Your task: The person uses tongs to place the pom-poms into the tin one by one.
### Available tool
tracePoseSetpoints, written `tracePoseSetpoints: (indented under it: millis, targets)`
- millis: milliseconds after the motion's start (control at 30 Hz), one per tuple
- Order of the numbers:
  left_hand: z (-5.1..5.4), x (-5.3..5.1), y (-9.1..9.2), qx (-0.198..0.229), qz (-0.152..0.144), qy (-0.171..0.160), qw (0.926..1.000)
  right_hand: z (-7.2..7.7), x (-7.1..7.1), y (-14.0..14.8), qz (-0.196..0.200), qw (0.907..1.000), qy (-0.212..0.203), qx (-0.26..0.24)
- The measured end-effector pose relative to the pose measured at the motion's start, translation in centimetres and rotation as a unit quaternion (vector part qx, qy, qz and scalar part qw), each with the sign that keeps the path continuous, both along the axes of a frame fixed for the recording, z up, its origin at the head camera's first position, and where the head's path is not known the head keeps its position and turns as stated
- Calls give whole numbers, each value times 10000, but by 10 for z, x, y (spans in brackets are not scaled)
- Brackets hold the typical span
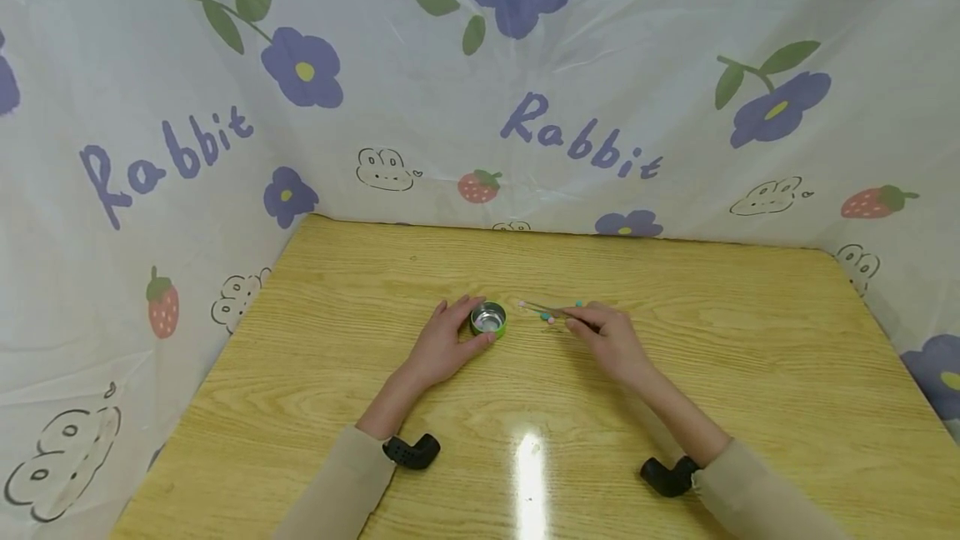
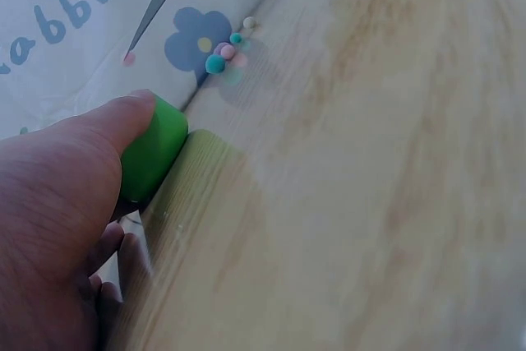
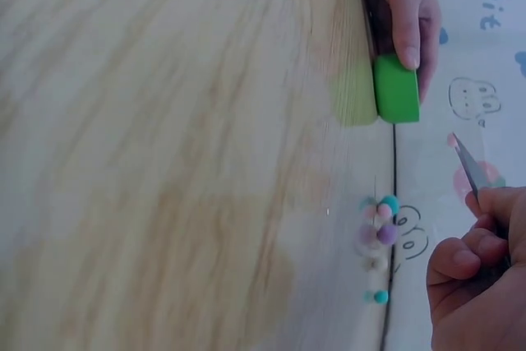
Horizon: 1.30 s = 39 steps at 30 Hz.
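My left hand [image 1: 438,344] grips a small round tin [image 2: 158,154], green outside and silvery inside, which stands upright on the table with its top open. The thumb and fingers lie on opposite sides of it. In my right hand [image 1: 615,344] is a pair of metal tweezers [image 3: 468,166], held by thumb and fingers. A tiny pink pompom [image 2: 129,58] sits at the tweezer tips, in the air to the right of the tin. Below and beside the tweezers several little pompoms rest on the table, among them a teal one [image 3: 380,296] and a purple one [image 3: 387,233].
The wood-grain table [image 1: 337,273] reaches back to a white cloth [image 1: 420,107] printed with flowers, rabbits and strawberries. Black wrist-worn devices show at the left cuff [image 1: 352,473] and the right cuff [image 1: 738,482]. Light reflects brightly off the table front.
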<state>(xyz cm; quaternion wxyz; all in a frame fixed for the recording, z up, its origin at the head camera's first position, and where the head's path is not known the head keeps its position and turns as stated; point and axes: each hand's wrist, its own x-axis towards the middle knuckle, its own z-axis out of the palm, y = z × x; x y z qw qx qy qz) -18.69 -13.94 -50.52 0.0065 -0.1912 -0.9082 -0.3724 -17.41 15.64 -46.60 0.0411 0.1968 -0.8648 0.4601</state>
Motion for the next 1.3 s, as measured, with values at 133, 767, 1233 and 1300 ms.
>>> tracePoseSetpoints:
  millis: [133, 767, 1233, 1300]
  targets:
    - [1, 0, 0, -18, 5, 1, 10000, -1, 1, -10, 115, 9999, -79, -50]
    - [0, 2, 1, 43, 33, 8, 10000, -6, 3, -26, 285, 9993, -234, -50]
    - [3, 3, 2, 87, 17, 107, 9999, -6, 1, -15, 233, 9986, -409, -236]
    - [4, 3, 2, 98, 18, 116, 9999, -6, 2, -12, 237, 9987, -406, -217]
